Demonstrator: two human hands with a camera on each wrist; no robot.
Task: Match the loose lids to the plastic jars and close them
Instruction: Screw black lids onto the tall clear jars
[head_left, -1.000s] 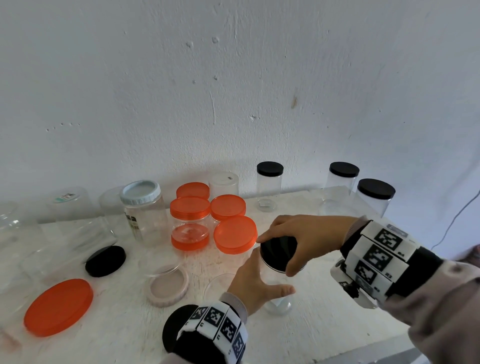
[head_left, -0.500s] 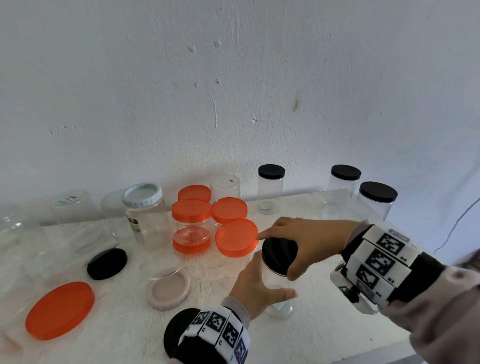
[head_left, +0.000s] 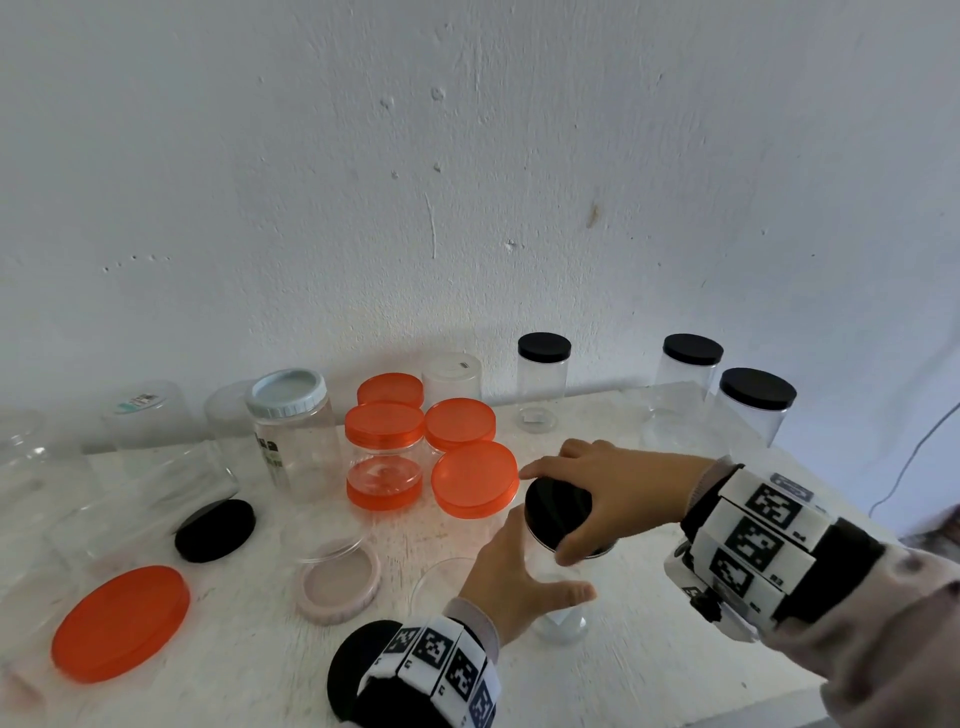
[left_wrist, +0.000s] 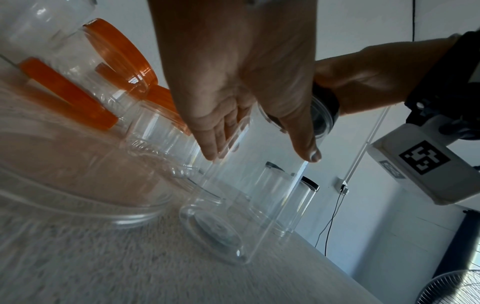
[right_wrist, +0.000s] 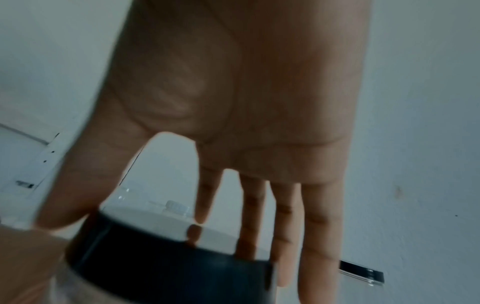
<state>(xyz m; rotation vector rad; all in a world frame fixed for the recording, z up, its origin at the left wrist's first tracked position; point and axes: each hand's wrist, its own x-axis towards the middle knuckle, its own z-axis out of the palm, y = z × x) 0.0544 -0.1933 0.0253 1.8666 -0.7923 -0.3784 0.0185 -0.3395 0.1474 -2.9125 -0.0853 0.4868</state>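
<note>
While the right hand (head_left: 618, 493) curls its thumb and fingers (right_wrist: 319, 236) around the rim of a black lid (head_left: 558, 512), that lid sits on the mouth of a clear plastic jar (left_wrist: 249, 193) standing upright near the front of the white table (head_left: 649, 670). The left hand (head_left: 511, 582) wraps the jar's side from the left, thumb across the near face and fingers around the far side, gripping it below the lid. Whether the lid is fully seated cannot be told.

Just left of the jar stands a cluster of orange-lidded jars (head_left: 384, 441), the nearest orange lid (head_left: 475, 478) almost touching the left hand's fingers. Farther left is a clear jar with a pale blue lid (head_left: 287, 400). On the table near the front left lie loose lids: a large orange one (head_left: 119, 623), a black one (head_left: 215, 530), a pinkish one (head_left: 337, 587), and another black lid (head_left: 353, 670) partly hidden under the left wrist band. Along the far right edge, against the white wall (head_left: 467, 182), stand three clear jars with black lids (head_left: 544, 347), already closed. More clear jars (head_left: 150, 415), blurred, sit at the far left.
</note>
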